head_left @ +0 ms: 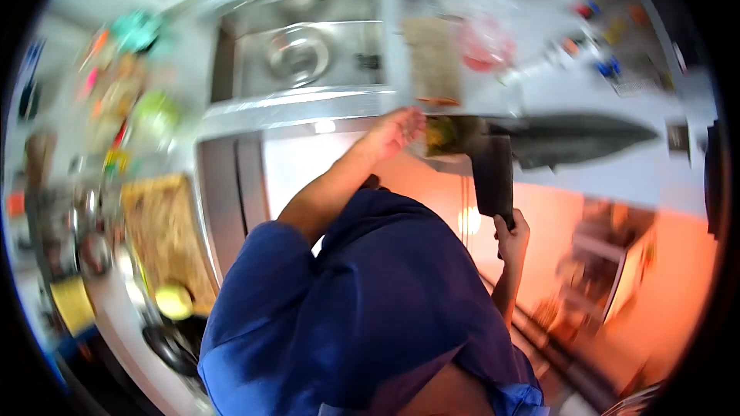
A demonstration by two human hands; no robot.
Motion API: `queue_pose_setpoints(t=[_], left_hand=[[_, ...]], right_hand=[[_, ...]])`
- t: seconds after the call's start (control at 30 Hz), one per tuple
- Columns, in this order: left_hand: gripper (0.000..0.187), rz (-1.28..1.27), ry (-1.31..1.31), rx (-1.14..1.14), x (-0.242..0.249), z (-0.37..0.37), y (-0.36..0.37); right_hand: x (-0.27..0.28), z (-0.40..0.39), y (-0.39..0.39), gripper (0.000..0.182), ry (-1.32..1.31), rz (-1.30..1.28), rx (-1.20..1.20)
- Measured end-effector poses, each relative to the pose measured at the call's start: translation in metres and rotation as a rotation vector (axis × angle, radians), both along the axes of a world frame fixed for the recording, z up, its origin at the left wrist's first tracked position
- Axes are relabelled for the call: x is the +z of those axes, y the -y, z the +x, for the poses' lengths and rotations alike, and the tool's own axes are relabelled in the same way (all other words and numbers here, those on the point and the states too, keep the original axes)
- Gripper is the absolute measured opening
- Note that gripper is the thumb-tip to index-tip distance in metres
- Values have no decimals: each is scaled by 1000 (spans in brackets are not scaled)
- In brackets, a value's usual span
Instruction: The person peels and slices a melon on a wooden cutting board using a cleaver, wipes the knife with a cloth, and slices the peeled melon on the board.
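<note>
My right hand point(510, 233) is closed around the lower end of a dark, flat, rectangular object point(493, 177), held upright over the counter's front edge. Blur hides what kind of object it is. My left hand point(397, 131) is by the front edge of the counter, right of the sink, with its fingers loosely curled and apart and nothing visible in them. Just right of it lies a small greenish-yellow item point(442, 135), partly blurred. A long, dark, pointed leaf-like shape point(582, 140) lies on the counter beyond the dark object.
A steel sink point(231, 96) holds a round metal bowl point(298, 55). A brown board point(432, 54) lies beside a pink-red basket point(486, 42). Left are a green item point(156, 114), a wooden board point(166, 235) and a yellow round thing point(174, 301). A shelf unit point(609, 266) stands lower right.
</note>
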State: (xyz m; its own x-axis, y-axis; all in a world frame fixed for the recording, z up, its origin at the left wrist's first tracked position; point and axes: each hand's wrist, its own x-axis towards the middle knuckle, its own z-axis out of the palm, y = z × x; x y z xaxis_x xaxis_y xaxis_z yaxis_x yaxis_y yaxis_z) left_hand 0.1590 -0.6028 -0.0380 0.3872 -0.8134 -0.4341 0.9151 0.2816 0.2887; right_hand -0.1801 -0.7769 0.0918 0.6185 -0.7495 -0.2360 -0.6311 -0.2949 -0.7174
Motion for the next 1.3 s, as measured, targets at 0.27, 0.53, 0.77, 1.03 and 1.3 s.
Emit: queue_pose_setpoints(t=[0.27,0.53,0.77,1.03,1.3], left_hand=[[6,573,-179,641,-18,-98,-208],[44,889,-361,1279,-7,-280,-339],[40,1303,-260,1505,-21,-331,-469],[101,1873,-334,1495,25,-263,-639],[111,1989,-206,1341,12,-237,-690]], right_hand=[[-72,119,28,23,-50,8,700],[-86,205,-69,25,-45,31,1173],[-82,222,-147,23,-34,33,1330],[-66,235,-232,20,-157,-13,1228],[-32,268,-342,19,-174,18,1217]])
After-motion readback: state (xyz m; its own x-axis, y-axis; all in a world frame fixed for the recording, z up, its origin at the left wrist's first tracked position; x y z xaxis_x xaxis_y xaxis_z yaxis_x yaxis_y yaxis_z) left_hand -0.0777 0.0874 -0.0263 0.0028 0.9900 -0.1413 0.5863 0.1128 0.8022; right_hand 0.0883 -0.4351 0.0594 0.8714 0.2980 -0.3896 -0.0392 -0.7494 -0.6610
